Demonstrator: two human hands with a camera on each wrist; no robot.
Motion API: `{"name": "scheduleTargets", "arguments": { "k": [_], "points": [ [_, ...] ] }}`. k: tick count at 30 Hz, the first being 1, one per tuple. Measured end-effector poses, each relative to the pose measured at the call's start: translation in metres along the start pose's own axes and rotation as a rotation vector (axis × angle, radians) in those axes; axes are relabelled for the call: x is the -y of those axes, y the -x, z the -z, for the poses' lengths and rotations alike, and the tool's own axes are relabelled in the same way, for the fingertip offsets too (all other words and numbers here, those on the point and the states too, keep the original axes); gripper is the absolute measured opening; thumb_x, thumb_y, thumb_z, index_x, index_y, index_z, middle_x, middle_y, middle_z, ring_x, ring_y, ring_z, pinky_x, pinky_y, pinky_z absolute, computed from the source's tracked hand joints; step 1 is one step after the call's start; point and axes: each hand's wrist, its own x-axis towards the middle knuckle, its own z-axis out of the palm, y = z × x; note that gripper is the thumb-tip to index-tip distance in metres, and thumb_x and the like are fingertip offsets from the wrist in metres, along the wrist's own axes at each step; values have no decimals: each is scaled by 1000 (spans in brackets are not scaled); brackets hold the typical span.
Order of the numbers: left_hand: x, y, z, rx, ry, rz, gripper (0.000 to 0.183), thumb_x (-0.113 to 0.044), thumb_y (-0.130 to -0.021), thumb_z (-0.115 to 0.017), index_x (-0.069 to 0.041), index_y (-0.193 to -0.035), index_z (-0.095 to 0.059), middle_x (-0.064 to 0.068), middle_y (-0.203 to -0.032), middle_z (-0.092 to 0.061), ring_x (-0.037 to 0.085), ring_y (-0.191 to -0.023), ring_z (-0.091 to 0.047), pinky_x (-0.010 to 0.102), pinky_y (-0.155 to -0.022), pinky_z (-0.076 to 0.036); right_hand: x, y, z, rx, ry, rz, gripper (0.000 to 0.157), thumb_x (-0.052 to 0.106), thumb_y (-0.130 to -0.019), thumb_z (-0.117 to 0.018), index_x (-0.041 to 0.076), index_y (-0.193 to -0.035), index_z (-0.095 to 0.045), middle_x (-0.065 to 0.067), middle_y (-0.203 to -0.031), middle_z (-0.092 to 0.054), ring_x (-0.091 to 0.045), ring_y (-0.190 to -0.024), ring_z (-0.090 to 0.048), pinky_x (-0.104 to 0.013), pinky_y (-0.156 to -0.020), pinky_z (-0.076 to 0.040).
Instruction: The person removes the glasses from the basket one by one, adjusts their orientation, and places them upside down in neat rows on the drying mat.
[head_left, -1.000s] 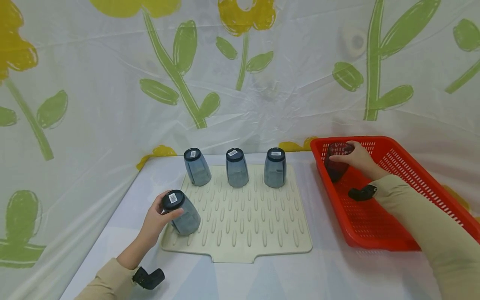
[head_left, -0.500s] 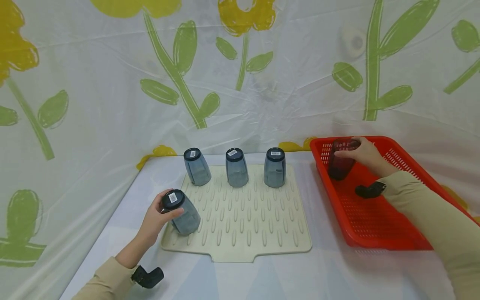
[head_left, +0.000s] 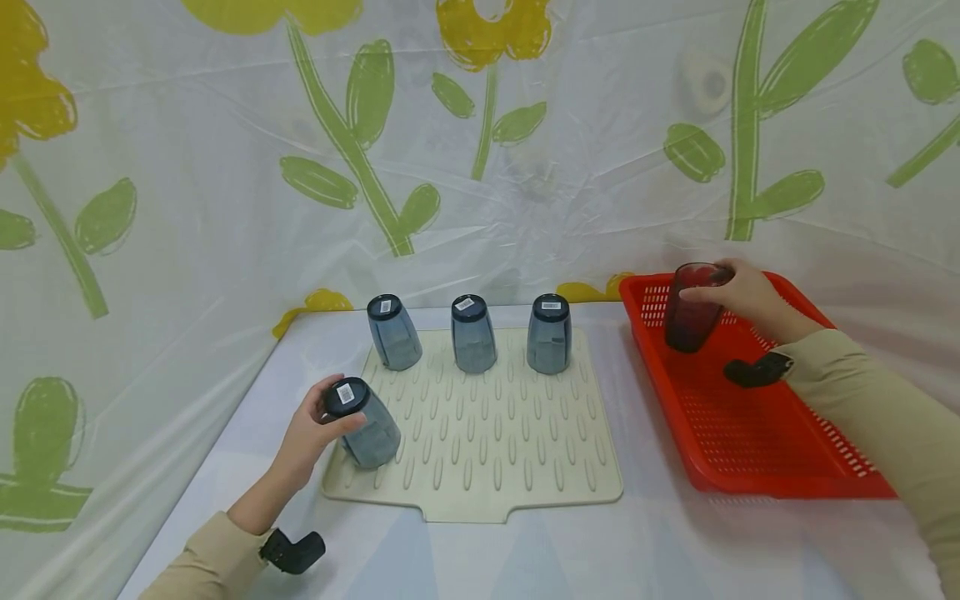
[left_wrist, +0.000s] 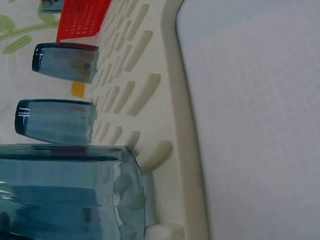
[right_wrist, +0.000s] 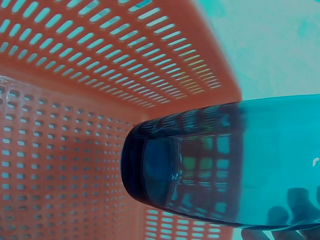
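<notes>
My left hand grips an upside-down blue glass near its labelled base. This glass stands on the front left of the cream drying mat; in the left wrist view its rim meets the mat. Three more upturned blue glasses line the mat's back edge: left, middle and right. Over at the right, my right hand holds another glass by its upper part, mouth up and slightly tilted, inside the red basket. The right wrist view shows its dark thick base above the basket floor.
A white patterned tablecloth covers the table. Behind it hangs a flowered curtain. The basket's raised perforated walls stand to the right of the mat, with a strip of tablecloth between them.
My right hand has raised its glass inside the basket and drawn it slightly to the right, turning it more upright. The left hand and its glass have stayed in place.
</notes>
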Motion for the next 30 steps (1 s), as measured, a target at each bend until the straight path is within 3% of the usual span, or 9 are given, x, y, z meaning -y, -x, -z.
{"name": "scheduleTargets", "arguments": {
  "k": [3,8,11,14,17,21,25,30],
  "points": [
    [-2,0,1,2,12,-15,70,-13,-85,-62,-6,-142,-24,12,-134,-36,-2,-100,-44,12,-80,-40,3,2,5,-18,25,9,90,46,-83,-61,-12,-137,-18,-31,-125,-37,-39,-108,-38,-44,-85,-39],
    [-5,-2,1,1,26,-62,68,-9,-85,-62,-2,-141,-24,15,-139,-32,-3,-103,-41,8,-79,-40,11,4,12,-10,2,25,90,43,-84,-61,-10,-140,-15,-29,-127,-36,-35,-110,-38,-30,-79,-39],
    [-8,-4,1,0,29,-90,67,-8,-85,-61,-1,-141,-24,17,-140,-31,-3,-105,-40,8,-80,-39,17,5,17,-10,3,21,94,44,-83,-61,-9,-142,-9,-32,-131,-33,-38,-114,-35,-39,-86,-40],
    [-11,-5,1,-1,19,-98,65,-9,-86,-61,-2,-140,-25,13,-137,-34,-1,-105,-40,8,-80,-40,22,8,21,-5,6,13,97,45,-84,-59,-10,-142,-5,-35,-133,-29,-43,-118,-31,-54,-95,-32],
    [-17,-5,3,-4,-3,-92,66,-11,-86,-62,-3,-140,-26,9,-135,-35,7,-112,-39,9,-81,-39,27,10,25,-11,4,17,95,46,-84,-59,-12,-141,-8,-35,-132,-29,-43,-117,-30,-56,-96,-29],
    [-26,-7,6,-8,-24,-91,66,-14,-86,-63,-3,-140,-25,10,-137,-34,19,-124,-32,19,-93,-34,32,13,29,-26,5,29,94,46,-84,-60,-12,-140,-11,-33,-132,-31,-42,-117,-30,-56,-95,-29],
    [-33,-9,7,-7,-15,-108,67,-13,-86,-63,-3,-140,-25,7,-135,-36,16,-123,-33,34,-102,-29,37,15,34,-26,23,26,95,47,-84,-59,-11,-141,-10,-33,-133,-30,-43,-119,-29,-58,-97,-27],
    [-42,-12,9,-12,-1,-137,68,-12,-85,-63,-3,-140,-25,9,-135,-36,19,-123,-33,45,-107,-23,45,18,38,-21,23,28,92,47,-85,-57,-8,-142,-11,-31,-132,-30,-40,-116,-30,-54,-93,-30]
  ]
}}
